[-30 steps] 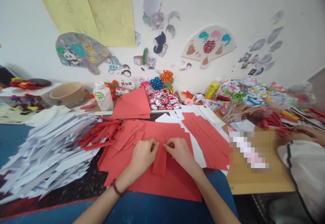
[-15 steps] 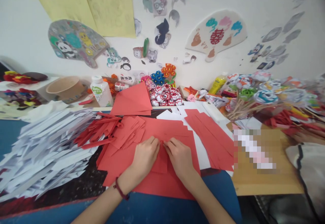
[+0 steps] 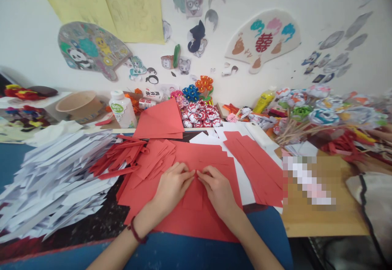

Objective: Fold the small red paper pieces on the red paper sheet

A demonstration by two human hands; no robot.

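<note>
A small red paper piece (image 3: 192, 199) stretches down between my two hands, its top edge near the fingertips. My left hand (image 3: 175, 183) pinches that edge from the left, and my right hand (image 3: 218, 188) pinches it from the right, thumbs and forefingers almost meeting. The fingers partly hide the fold. Under both hands lie large red paper sheets (image 3: 214, 225). Left of my left hand are cut red paper pieces (image 3: 157, 157) and a heap of folded red strips (image 3: 118, 155).
A big pile of folded white paper strips (image 3: 61, 180) covers the left. Red paper rectangles (image 3: 252, 168) lie on white sheets to the right. Behind stand a white bottle (image 3: 122, 108), red-and-white paper balls (image 3: 200, 114) and a yellow bottle (image 3: 263, 100). Paper flowers on sticks (image 3: 324, 114) fill the back right.
My left hand has turned slightly and its wrist has shifted left. The fingertips of both hands have come closer together at the top edge of the red paper piece.
</note>
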